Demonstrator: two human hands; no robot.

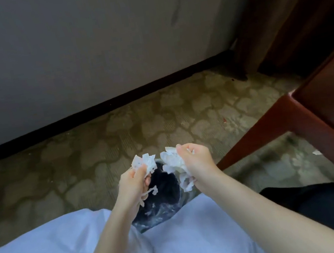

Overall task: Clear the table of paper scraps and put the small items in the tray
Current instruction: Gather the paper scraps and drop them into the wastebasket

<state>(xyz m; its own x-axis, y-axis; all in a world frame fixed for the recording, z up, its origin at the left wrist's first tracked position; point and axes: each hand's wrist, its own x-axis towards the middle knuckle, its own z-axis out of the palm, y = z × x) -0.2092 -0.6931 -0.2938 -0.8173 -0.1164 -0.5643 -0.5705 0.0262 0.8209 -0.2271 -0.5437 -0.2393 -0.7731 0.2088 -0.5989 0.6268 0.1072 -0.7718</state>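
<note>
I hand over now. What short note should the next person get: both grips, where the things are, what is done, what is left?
Left grip holds left scraps; right grip holds right scraps, both above the open bin on the floor.
Done: scraps gathered, not yet dropped.
One stray scrap lies on the carpet near the table.
Tray and small items: not in view.
Left: drop both bunches, fetch the stray scrap, then the small items.
</note>
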